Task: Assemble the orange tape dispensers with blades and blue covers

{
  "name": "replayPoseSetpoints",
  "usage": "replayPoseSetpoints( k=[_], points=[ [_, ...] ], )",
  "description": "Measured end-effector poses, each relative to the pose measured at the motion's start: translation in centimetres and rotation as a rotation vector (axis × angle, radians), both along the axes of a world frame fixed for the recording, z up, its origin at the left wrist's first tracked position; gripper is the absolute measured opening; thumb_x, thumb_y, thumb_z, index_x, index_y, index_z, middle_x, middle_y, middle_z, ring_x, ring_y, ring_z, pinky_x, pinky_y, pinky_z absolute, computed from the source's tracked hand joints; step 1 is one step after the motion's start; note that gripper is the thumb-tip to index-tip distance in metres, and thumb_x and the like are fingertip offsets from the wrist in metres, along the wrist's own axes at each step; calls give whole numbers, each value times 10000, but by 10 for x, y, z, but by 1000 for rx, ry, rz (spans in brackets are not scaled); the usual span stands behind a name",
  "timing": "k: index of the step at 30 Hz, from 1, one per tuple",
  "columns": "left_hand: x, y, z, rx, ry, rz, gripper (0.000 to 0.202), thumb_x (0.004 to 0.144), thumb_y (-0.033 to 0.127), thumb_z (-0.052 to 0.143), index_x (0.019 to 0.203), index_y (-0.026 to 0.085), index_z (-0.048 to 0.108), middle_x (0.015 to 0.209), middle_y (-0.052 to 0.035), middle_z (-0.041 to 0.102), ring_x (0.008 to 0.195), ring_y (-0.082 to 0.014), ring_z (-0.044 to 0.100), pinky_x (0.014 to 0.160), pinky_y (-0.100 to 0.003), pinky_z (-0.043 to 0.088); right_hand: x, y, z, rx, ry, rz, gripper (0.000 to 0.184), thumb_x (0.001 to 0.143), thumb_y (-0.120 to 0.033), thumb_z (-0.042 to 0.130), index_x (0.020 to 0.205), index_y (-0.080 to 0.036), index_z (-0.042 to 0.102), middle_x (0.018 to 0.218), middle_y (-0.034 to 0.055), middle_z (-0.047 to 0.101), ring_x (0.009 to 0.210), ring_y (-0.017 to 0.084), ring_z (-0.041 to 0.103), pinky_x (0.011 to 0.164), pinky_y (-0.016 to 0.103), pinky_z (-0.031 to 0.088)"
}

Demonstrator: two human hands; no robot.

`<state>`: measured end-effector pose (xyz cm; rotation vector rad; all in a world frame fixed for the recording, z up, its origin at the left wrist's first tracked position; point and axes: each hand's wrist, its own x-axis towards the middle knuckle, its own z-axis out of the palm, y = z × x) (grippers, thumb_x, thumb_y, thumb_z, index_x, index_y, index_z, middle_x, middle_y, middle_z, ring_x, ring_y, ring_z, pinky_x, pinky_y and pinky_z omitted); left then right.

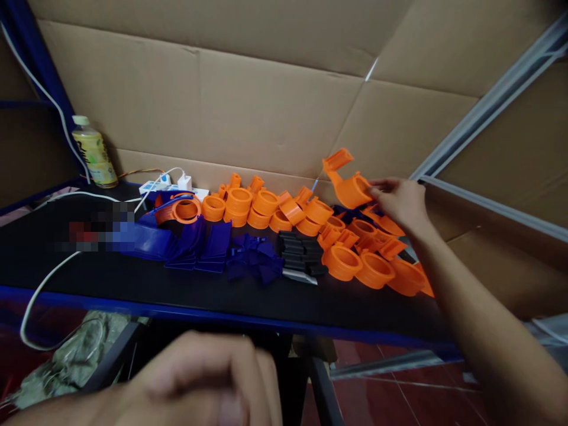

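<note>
My right hand (402, 201) grips an orange plastic tape dispenser body (352, 189) by its ring end, lifted above the table's far right side. Below it stand several more orange dispenser bodies (341, 263) with ring-shaped hubs. My left hand (213, 378) is low in front of the table edge, blurred, its fingers curled in; anything inside them is hidden. Between the hands, on the black tabletop (146, 290), lie dark blue flat plates (213, 248), a heap of small blue pieces (255, 257) and a stack of black grip-like pieces (299, 251).
A row of orange bodies (239, 204) runs along the cardboard back wall (266, 112). A bottle (95, 154) stands at the back left, near a white power strip (153, 186) and a loose white cable (33, 313). Metal framing (497, 112) borders the right.
</note>
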<state>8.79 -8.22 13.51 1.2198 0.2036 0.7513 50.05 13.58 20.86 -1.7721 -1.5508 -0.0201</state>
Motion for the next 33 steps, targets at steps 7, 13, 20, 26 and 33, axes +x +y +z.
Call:
replayPoseSetpoints(
  k=[7,13,20,26,33],
  points=[
    [26,48,-39,-67,39,605,561,909,278,691,1433,311,493,1503,-59,518,1362,-277,480,1078,-377,456,-115,-112,-53,-339,425,579,315,873,-306,667,1126,-122,694,943,81,739,437,82,602,373,198,471],
    [23,46,-54,-295,-30,545,411,981,362,565,1344,172,599,1187,-153,744,1008,-266,722,894,-373,576,-170,-173,-102,-570,197,948,274,966,-387,589,1137,-205,702,780,23,742,622,146,705,523,228,572],
    [21,56,-66,-344,90,462,403,946,367,627,1214,67,653,838,-162,794,699,-195,739,650,-242,570,-120,-139,-116,-144,-607,415,271,1008,-277,493,1184,-213,690,1145,75,745,933,249,737,705,325,545],
    [22,66,-65,-395,50,449,453,971,443,560,1202,60,636,727,-150,779,630,-205,743,556,-224,549,-110,-130,-129,-214,-694,371,200,996,-240,489,974,-224,687,970,35,735,767,193,701,571,270,414],
    [18,73,-65,-366,63,473,369,922,407,647,1113,92,649,849,-156,796,638,-212,751,577,-247,567,-107,-126,-124,-199,-476,419,97,931,-246,564,907,-222,654,918,21,699,657,148,625,573,258,399]
  ],
)
